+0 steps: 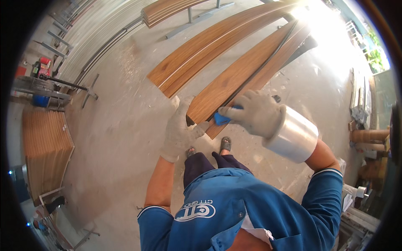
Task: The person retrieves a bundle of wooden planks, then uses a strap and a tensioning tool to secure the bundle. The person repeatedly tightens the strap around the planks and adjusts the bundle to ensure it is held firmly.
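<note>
A long wood-grain panel (228, 79) stretches away from me, with a dark strip running along its length. My left hand (178, 131), in a pale work glove, grips its near end, fingers along the left edge and thumb across the end. My right hand (255, 113), gloved too, is closed on a small blue thing (222, 119), pressed against the panel near the dark strip. Its exact kind is partly hidden by the fingers. Around my right forearm sits a wide roll of clear plastic film (293, 134).
More wood-grain panels (184, 54) lie beyond to the left, on metal supports. A stack of brown boards (47, 144) and a fan (37, 88) stand far left. Long pale profiles (100, 37) line the back left. Wrapped bundles (361, 94) are at right, with bright glare at the far end.
</note>
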